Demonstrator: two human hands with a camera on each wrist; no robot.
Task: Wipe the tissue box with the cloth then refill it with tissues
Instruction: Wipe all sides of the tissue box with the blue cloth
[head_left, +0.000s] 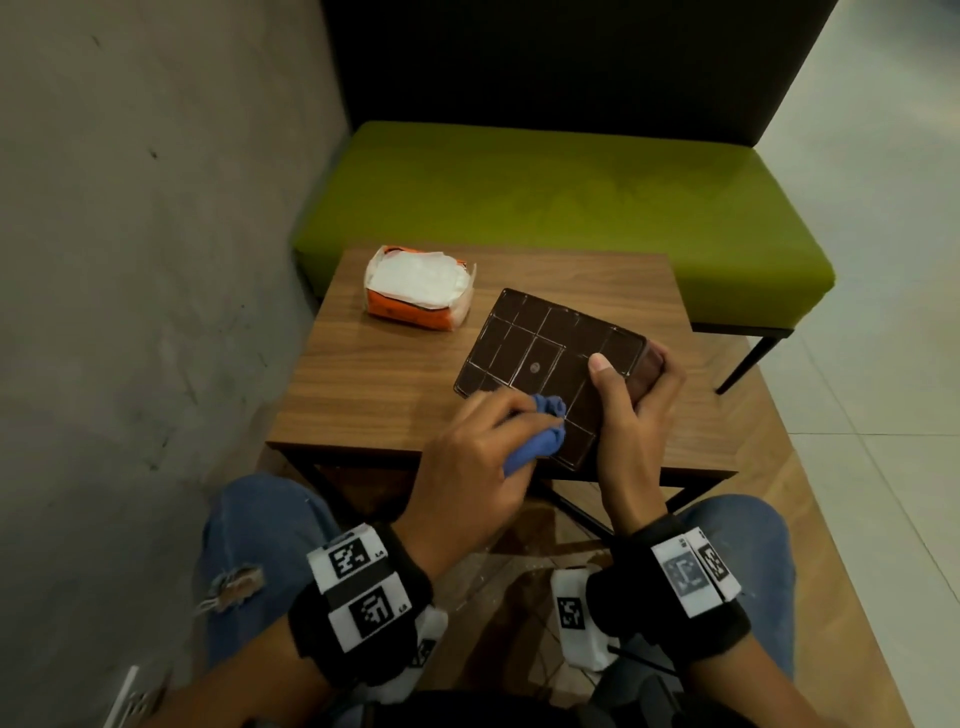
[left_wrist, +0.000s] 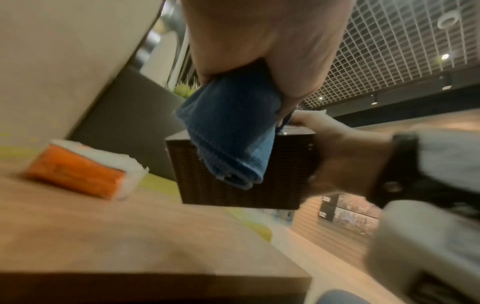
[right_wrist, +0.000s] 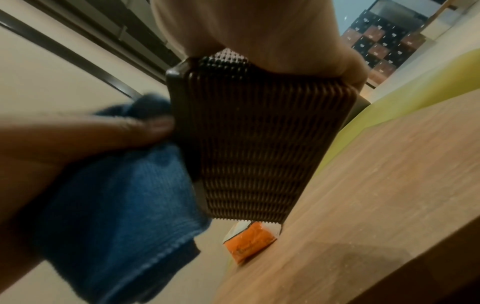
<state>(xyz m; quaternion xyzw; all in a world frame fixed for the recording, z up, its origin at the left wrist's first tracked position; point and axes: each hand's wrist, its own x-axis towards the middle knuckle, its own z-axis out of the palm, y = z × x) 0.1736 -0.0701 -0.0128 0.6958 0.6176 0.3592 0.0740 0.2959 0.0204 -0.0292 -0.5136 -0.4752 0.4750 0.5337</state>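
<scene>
A dark brown woven tissue box (head_left: 545, 358) is held tilted above the wooden table (head_left: 384, 374), its ribbed underside facing me. My right hand (head_left: 631, 395) grips its right end, thumb on the underside and fingers round the far side. My left hand (head_left: 483, 447) holds a bunched blue cloth (head_left: 540, 431) against the box's near left edge. The cloth (left_wrist: 233, 131) hangs over the box (left_wrist: 241, 176) in the left wrist view. In the right wrist view the cloth (right_wrist: 122, 205) touches the side of the box (right_wrist: 259, 139). An opened orange pack of white tissues (head_left: 418, 288) lies at the table's far left.
A green bench (head_left: 571, 197) with a dark backrest stands just behind the table. A grey wall (head_left: 145, 234) runs along the left. My knees in blue jeans (head_left: 260, 545) are under the table's near edge. Pale floor tiles (head_left: 883, 364) lie to the right.
</scene>
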